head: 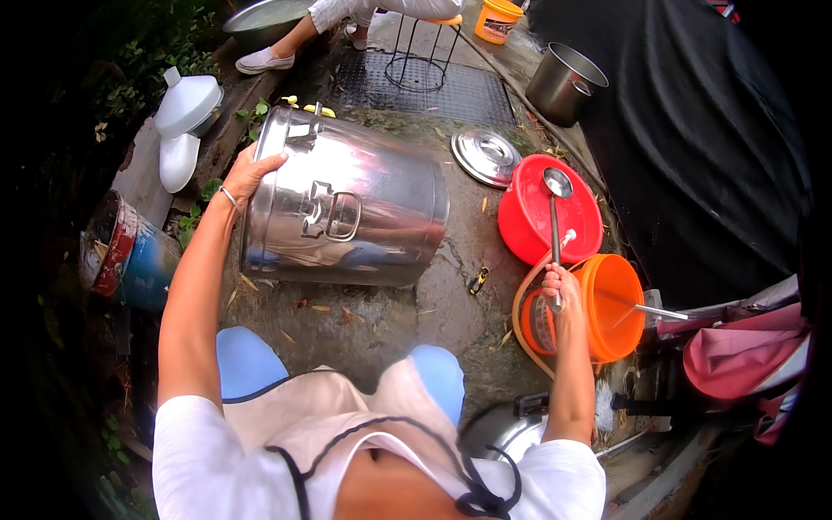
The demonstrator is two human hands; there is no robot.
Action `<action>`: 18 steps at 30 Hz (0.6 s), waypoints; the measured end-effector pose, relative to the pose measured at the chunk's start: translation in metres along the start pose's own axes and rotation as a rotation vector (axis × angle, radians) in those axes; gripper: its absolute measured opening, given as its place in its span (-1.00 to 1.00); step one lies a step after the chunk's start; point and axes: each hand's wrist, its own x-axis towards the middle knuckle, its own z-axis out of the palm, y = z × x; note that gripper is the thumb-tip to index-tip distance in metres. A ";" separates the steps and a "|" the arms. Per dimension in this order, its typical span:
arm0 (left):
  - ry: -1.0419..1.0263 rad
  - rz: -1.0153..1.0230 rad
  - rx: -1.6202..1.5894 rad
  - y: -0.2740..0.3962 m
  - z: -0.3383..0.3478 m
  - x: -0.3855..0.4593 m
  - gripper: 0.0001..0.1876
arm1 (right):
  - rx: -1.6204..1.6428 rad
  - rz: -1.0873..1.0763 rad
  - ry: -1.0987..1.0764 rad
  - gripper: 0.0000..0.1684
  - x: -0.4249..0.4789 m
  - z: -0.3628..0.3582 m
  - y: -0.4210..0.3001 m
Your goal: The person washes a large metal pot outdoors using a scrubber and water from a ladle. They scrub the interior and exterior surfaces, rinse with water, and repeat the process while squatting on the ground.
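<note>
My left hand rests on the rim end of a large stainless steel pot, which lies on its side on the wet ground, a hinged loop handle facing me. My right hand is closed around the handle of a metal ladle. The ladle's bowl is over a red plastic basin. An orange bucket stands just right of my right hand, with a metal rod sticking out of it. A tan hose curves from the basin down beside the bucket.
A round metal lid lies beyond the basin. A yellow-and-black tool is on the ground. Farther off are a tall metal pot, a wire-legged stool and a seated person's legs. Paint-stained buckets are at left, black sheeting at right.
</note>
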 end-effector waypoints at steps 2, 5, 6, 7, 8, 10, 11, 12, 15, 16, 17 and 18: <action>0.051 -0.007 0.025 -0.009 -0.015 0.005 -0.52 | -0.063 -0.031 -0.035 -0.85 -0.032 0.011 -0.007; 0.086 -0.015 0.057 -0.019 -0.026 0.014 -0.48 | -0.234 -0.091 -0.057 -0.83 -0.090 0.027 -0.015; 0.044 0.018 0.104 -0.019 -0.027 0.016 -0.45 | -0.251 -0.103 -0.095 -0.83 -0.108 0.033 -0.016; 0.030 -0.005 0.113 -0.021 -0.032 0.020 -0.42 | -0.269 -0.113 -0.130 -0.82 -0.127 0.041 -0.018; 0.031 -0.024 0.107 -0.024 -0.038 0.023 -0.42 | -0.263 -0.096 -0.179 -0.81 -0.146 0.053 -0.019; 0.031 -0.057 0.102 -0.022 -0.045 0.026 -0.41 | -0.259 -0.057 -0.258 -0.80 -0.182 0.082 -0.020; 0.030 -0.072 0.100 -0.020 -0.047 0.026 -0.41 | -0.263 -0.035 -0.287 -0.79 -0.200 0.098 -0.020; 0.056 -0.082 0.173 -0.021 -0.053 0.031 -0.45 | -0.263 -0.013 -0.316 -0.79 -0.213 0.112 -0.019; 0.023 -0.085 0.171 -0.021 -0.057 0.041 -0.46 | -0.274 0.060 -0.427 -0.78 -0.242 0.144 -0.012; 0.074 -0.089 0.152 -0.029 -0.063 0.047 -0.48 | -0.315 0.072 -0.441 -0.77 -0.247 0.156 -0.009; 0.121 -0.082 0.184 -0.037 -0.070 0.054 -0.42 | -0.341 0.100 -0.457 -0.77 -0.253 0.170 -0.005; 0.166 -0.076 0.214 -0.046 -0.077 0.062 -0.36 | -0.368 0.128 -0.471 -0.77 -0.259 0.185 -0.001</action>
